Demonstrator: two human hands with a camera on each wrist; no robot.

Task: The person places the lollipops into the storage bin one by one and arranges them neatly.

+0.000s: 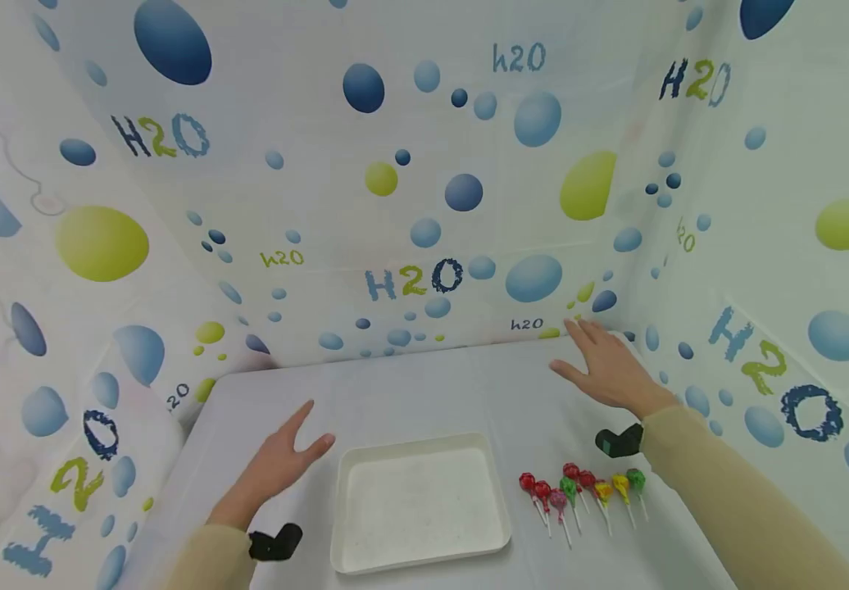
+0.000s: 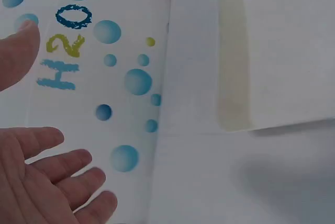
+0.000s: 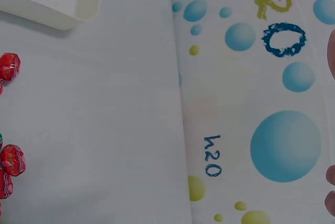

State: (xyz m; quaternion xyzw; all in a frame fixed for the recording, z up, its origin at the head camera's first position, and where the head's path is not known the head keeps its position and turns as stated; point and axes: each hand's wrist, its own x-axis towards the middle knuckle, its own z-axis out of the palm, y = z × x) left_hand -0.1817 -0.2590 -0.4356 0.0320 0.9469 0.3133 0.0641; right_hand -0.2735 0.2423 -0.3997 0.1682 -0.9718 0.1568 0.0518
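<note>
My left hand (image 1: 277, 465) hovers left of a shallow white tray (image 1: 424, 565), fingers extended and thumb spread, holding nothing. In the left wrist view its fingers (image 2: 57, 166) are loosely straight, beside the tray's edge (image 2: 234, 77). My right hand (image 1: 612, 369) is raised above the back right of the table, fingers straight and apart from everything. Below it, several wrapped lollipops (image 1: 570, 487) lie in a loose row right of the tray, in red, pink, green and yellow, sticks towards me. In the right wrist view some red lollipops (image 3: 11, 160) show at the left edge; only fingertips of that hand appear.
A white cloth covers the table (image 1: 395, 393). Patterned curtains (image 1: 424, 205) with blue and green dots and H2O lettering stand close behind it and on both sides. A dark wrist device (image 1: 275, 542) sits on the left wrist, another (image 1: 619, 441) on the right.
</note>
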